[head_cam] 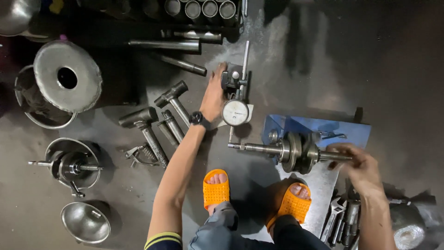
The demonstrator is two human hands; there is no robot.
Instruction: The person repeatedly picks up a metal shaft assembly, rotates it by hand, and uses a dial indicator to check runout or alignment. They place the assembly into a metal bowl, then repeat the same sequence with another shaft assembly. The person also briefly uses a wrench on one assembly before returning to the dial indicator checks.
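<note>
Bare floor right; left hand (213,95) grips gauge stand (235,83); right hand (357,162) pinches crankshaft (296,150) end.

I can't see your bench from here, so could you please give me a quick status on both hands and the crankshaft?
Left hand on dial gauge stand. Right hand gripping crankshaft shaft end; crankshaft on blue fixture. Hammers left, clear.

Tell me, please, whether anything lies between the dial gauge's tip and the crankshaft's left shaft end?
Nothing visible does: the dial gauge, steadied by the left hand, hangs just above the crankshaft, whose other end the right hand holds.
</note>
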